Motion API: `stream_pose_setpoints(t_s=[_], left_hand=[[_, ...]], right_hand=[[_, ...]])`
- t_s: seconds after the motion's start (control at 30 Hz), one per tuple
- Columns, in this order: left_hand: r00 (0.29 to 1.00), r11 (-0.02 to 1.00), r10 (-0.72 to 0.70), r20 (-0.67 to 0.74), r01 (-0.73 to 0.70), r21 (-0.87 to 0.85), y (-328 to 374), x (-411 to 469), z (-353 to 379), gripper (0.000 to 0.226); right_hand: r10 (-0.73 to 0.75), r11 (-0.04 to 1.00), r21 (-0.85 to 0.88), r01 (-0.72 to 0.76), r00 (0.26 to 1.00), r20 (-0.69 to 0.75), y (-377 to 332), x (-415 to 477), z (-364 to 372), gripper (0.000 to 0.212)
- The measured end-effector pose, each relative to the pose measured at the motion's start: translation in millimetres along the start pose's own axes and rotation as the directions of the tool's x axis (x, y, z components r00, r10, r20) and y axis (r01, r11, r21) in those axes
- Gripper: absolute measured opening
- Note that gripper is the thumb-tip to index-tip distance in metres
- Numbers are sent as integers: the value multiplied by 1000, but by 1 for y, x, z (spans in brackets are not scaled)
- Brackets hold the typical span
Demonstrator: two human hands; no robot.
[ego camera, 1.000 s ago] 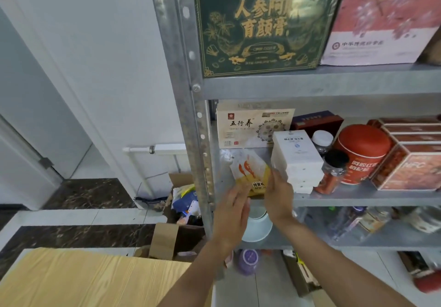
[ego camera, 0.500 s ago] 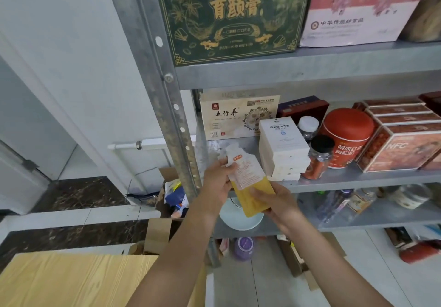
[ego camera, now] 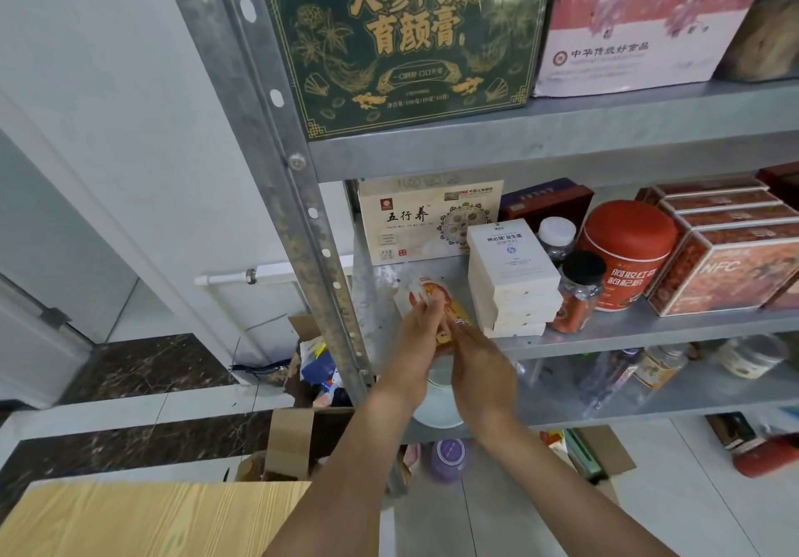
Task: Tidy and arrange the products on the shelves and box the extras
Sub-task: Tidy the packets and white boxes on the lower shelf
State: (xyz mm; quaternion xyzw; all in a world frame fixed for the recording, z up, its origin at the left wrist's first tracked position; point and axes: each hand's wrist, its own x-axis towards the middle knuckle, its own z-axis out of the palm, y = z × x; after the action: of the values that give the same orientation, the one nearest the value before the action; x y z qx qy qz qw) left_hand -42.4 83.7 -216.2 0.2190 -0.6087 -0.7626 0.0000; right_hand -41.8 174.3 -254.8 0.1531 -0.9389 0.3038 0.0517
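A yellow and white pouch (ego camera: 449, 312) lies at the front left of the middle shelf (ego camera: 648, 331). My left hand (ego camera: 417, 338) holds its left edge, fingers over its top. My right hand (ego camera: 480, 366) grips its lower right end. Both hands cover much of the pouch. Just to the right stands a stack of white boxes (ego camera: 510, 275). A cream box (ego camera: 428, 221) stands upright behind the pouch.
Jars (ego camera: 579, 292), a red tin (ego camera: 627, 253) and red cartons (ego camera: 730, 258) fill the middle shelf to the right. A green box (ego camera: 397, 37) sits above. A white bowl (ego camera: 436, 401) and bottles are on the lower shelf. An open cardboard box (ego camera: 311, 366) is on the floor at left.
The pouch, held up in front of the shelf half a second ago, has gone back down onto the shelf's front left. Both hands moved forward with it.
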Motion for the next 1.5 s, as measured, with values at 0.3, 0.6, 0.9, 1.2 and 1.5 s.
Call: stream_pose_setpoints(t_s=[0.3, 0.6, 0.9, 1.2, 1.5], left_hand=[[923, 998, 12, -384, 13, 62, 7, 13, -19, 16], [934, 999, 5, -358, 13, 50, -10, 16, -28, 28], [847, 819, 316, -428, -16, 573, -27, 31, -28, 43], [871, 514, 320, -373, 171, 841, -38, 52, -25, 63], [934, 210, 255, -250, 199, 957, -63, 75, -29, 72]], right_hand=[[93, 625, 713, -317, 937, 336, 3, 9, -3, 33], [192, 617, 699, -361, 931, 311, -2, 24, 4, 8], [-149, 986, -53, 156, 982, 118, 17, 46, 23, 35], [-41, 945, -281, 165, 917, 397, 31, 66, 36, 70], [8, 987, -151, 58, 914, 405, 39, 69, 29, 63]])
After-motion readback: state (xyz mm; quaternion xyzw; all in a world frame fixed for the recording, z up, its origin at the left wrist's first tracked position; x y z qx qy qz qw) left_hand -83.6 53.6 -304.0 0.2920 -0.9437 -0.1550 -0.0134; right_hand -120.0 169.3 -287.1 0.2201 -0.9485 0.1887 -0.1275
